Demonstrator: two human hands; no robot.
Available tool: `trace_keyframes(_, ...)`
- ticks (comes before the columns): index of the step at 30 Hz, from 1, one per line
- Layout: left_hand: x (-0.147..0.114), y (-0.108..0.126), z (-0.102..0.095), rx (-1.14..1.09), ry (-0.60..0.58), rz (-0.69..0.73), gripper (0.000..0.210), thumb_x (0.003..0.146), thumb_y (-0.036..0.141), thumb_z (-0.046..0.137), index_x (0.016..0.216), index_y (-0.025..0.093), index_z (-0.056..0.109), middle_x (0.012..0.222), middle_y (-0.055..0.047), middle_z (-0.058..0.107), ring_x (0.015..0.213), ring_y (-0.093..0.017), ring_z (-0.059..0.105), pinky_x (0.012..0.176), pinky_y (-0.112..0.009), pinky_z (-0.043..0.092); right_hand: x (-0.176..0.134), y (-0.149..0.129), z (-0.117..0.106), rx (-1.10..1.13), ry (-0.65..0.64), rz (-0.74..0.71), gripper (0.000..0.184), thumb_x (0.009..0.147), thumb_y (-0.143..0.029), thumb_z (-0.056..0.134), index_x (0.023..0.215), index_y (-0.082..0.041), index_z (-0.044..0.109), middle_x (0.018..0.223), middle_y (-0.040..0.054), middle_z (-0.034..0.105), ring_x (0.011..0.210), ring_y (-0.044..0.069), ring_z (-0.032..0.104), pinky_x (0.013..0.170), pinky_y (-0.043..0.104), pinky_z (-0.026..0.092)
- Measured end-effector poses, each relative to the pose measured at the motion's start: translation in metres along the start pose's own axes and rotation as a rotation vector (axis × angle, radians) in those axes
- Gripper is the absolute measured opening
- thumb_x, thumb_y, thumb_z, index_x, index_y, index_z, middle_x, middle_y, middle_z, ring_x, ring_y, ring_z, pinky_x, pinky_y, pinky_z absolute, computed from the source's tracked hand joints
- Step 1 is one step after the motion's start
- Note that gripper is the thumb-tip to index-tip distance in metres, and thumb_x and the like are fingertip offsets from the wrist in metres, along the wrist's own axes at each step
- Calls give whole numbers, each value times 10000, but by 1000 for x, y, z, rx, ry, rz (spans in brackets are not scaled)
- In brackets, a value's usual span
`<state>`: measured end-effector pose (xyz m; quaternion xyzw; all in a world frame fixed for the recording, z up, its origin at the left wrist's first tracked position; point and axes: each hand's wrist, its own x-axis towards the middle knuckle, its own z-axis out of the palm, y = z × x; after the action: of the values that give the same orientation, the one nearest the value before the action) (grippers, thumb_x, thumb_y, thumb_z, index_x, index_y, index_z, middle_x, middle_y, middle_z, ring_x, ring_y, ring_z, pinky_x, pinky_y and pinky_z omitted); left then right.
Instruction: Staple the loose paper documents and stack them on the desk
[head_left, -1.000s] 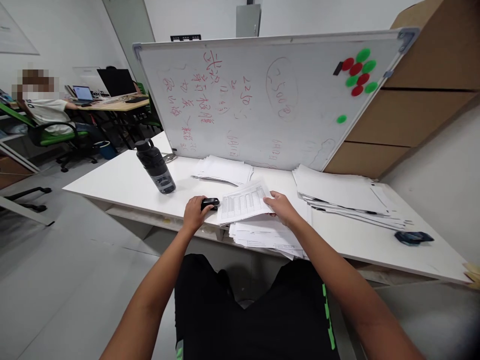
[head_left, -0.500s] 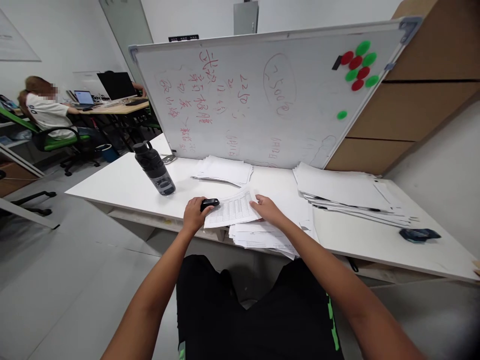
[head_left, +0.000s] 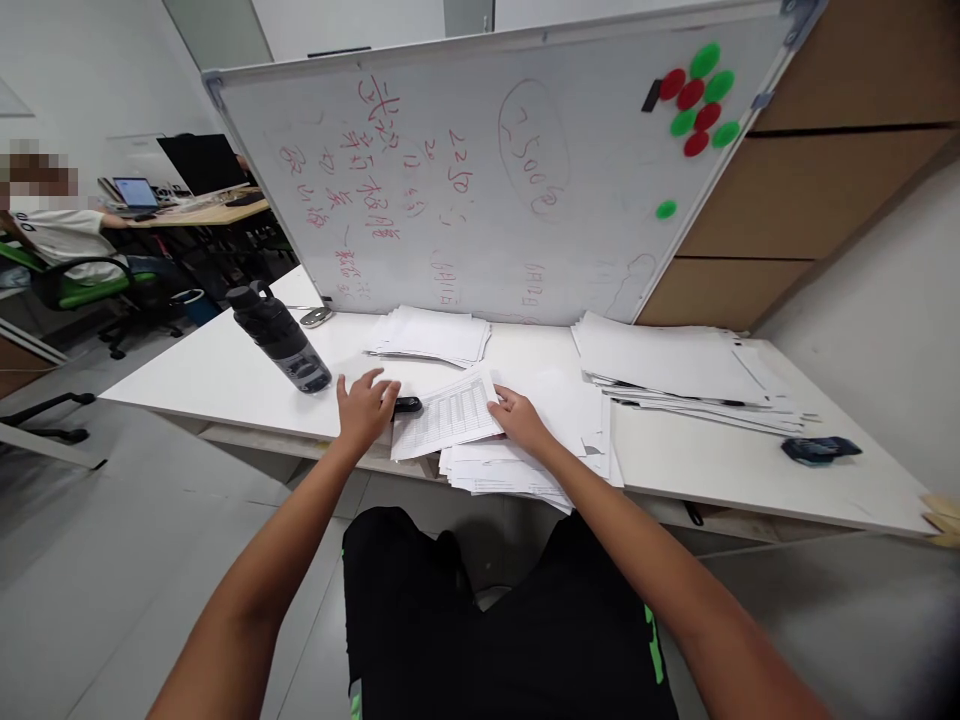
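My right hand (head_left: 519, 420) pinches the right edge of some printed sheets (head_left: 450, 415), which bear a table of small print. At the sheets' left edge sits a small black stapler (head_left: 407, 404). My left hand (head_left: 365, 408) hovers just left of it, fingers spread and apart, holding nothing; whether a fingertip grazes the stapler is hard to see. Beneath the sheets and my right wrist lies a loose pile of papers (head_left: 517, 475), partly hanging over the desk's front edge. Behind the printed sheets is another stack of paper (head_left: 431, 335).
A dark water bottle (head_left: 281, 340) stands on the white desk (head_left: 187, 365) at left. To the right lie a thick paper stack (head_left: 660, 355) and a dark pouch-like item (head_left: 820, 450). A whiteboard (head_left: 480, 240) with red writing and magnets leans behind. Another person (head_left: 67, 240) sits far left.
My left hand has let go of the stapler, opened its fingers and moved left. My right hand keeps its hold on the sheets. The whole view has shifted slightly.
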<state>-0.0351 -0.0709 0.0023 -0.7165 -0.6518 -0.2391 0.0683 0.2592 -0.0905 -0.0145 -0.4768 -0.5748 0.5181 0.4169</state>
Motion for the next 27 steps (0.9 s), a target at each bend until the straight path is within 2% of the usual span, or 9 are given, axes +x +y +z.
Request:
trace_keyframes(2,21,9,2,-18,-20,-63,487,992,503,293,1111,246,690,1409,-104,562,1303,-284,499,1175,-556,190,-2,2,-1,12,-7,-16,504,917,-309,534,1404,-179,535,951,78,741,717,180,679,653,302,577)
trace_keyframes(5,46,17,16,-7,-151,-160,527,988,496,259,1252,227,627,1473,-131,490,1397,-306,385,1148,-545,261,-4,1,-2,8,-12,-31,509,915,-330,543,1403,-188,544,1001,80,749,782,196,698,748,339,586)
trace_keyframes(9,56,19,35,61,-347,-248,577,965,491,270,1416,202,485,1584,-145,323,1494,-347,174,1161,-588,201,-5,3,-2,-7,10,-58,491,908,-330,553,1376,-182,571,1023,76,751,874,207,703,849,359,564)
trace_keyframes(14,55,19,41,105,-437,-252,580,964,464,223,1439,217,445,1603,-113,283,1512,-330,103,1179,-583,166,-6,6,-2,-19,3,-58,514,919,-374,547,1399,-191,547,876,39,740,756,196,677,799,378,570)
trace_keyframes(19,55,20,44,112,-459,-216,566,970,446,220,1412,185,458,1581,-148,301,1510,-359,85,1166,-616,146,-11,-1,-1,-65,7,-41,497,937,-372,530,1405,-204,543,800,29,702,743,195,648,788,389,567)
trace_keyframes(27,51,23,48,151,-396,-135,507,968,368,252,1345,140,502,1527,-196,355,1503,-376,94,1158,-640,102,-13,-6,0,-95,25,-40,462,939,-337,524,1382,-214,568,815,33,683,727,181,608,737,364,544)
